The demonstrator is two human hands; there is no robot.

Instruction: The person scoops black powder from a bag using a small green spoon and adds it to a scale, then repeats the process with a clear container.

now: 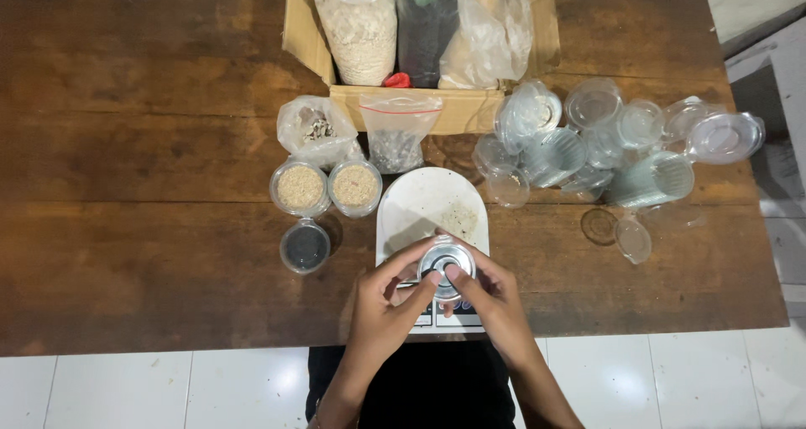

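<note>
A small clear plastic cup with a lid is held over the near end of a white kitchen scale. My left hand grips the cup from the left, thumb and fingers on its rim. From the right, my right hand presses its fingertips on the lid. The scale's display is mostly hidden under my hands. A few grains lie on the scale's platform.
Two cups of pale grain and one of dark seeds stand left of the scale. Behind are small bags and a cardboard box of large bags. Several empty clear cups and lids lie to the right.
</note>
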